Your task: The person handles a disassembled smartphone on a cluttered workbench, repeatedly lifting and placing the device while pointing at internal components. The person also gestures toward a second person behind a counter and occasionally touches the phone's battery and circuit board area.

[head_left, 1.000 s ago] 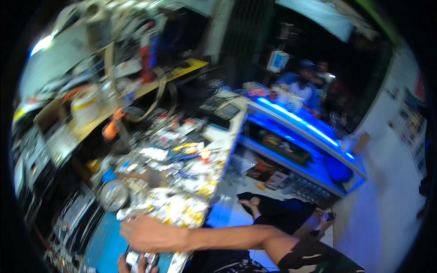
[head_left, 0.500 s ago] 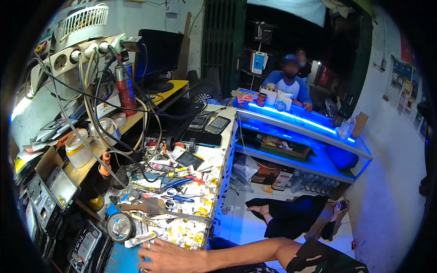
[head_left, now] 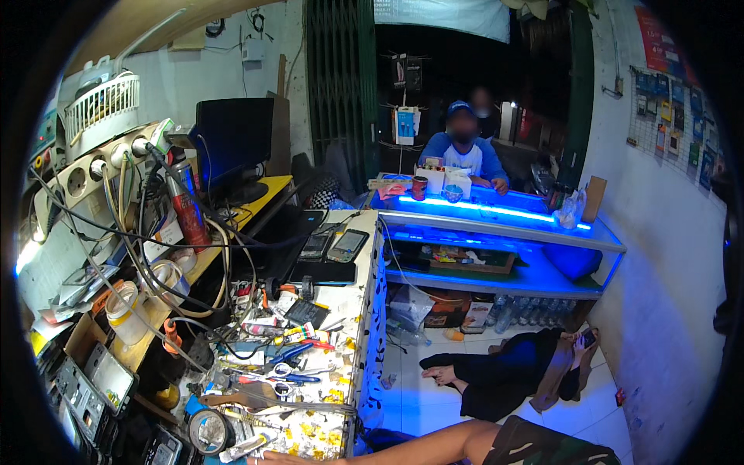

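Observation:
My right arm reaches in from the lower right in a camouflage sleeve. Only the back edge of my right hand (head_left: 288,459) shows at the bottom rim, low over the near end of the cluttered white workbench (head_left: 358,298); its fingers are cut off from sight. Closest to it lies a whitish squeeze tube (head_left: 244,447), beside a round black-rimmed container (head_left: 209,431). Beyond these are a wooden-handled brush (head_left: 242,396), blue-handled pliers (head_left: 290,354) and a yellow-and-red tube (head_left: 297,333). Farther off rests a phone (head_left: 348,245). My left hand is out of view.
Loose cables (head_left: 139,232) hang over the shelf at left, near a monitor (head_left: 234,143). Opened phone parts (head_left: 81,395) stack at lower left. A blue-lit glass counter (head_left: 496,267) stands ahead, a person (head_left: 463,147) behind it. Someone else lies on the floor (head_left: 496,372).
The view has tilted upward and shifted right, so the scene sits differently. My right hand, earlier visible with its fingers near the tube, now mostly falls below the lower edge.

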Tool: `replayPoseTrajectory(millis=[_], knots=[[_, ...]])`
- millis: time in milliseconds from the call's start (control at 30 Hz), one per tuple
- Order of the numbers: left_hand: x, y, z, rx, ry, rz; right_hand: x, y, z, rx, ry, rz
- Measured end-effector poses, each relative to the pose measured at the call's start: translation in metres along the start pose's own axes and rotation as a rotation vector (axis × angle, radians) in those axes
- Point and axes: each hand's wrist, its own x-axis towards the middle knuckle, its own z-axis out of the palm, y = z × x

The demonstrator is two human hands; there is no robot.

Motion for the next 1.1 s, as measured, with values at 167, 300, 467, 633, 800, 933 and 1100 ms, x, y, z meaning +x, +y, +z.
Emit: replayPoseTrajectory(millis=[167,300,467,633,800,933,1100], knots=[[-0.003,0.005,-0.004,-0.054,0.028,0.002,0.000,0.009,0.013,0.141,-0.198,0.087],[-0.002,0.010,-0.008,0.010,0.007,-0.015,0.002,0.005,0.020,-0.214,-0.139,-0.064],[0.000,0.010,-0.009,-0.022,0.018,-0.006,0.006,0.014,-0.005,-0.254,0.148,0.170],[0.000,0.008,-0.007,0.006,0.018,0.008,-0.009,0.014,-0.025,-0.291,0.091,0.230],[0.000,0.006,-0.006,0.026,0.012,0.018,-0.031,-0.018,-0.013,-0.120,0.086,-0.034],[-0.001,0.006,-0.003,-0.020,0.039,0.000,-0.035,-0.028,-0.007,-0.226,0.081,0.000],[0.001,0.005,-0.003,0.050,0.014,0.016,-0.026,-0.030,-0.020,-0.240,0.057,-0.013]])
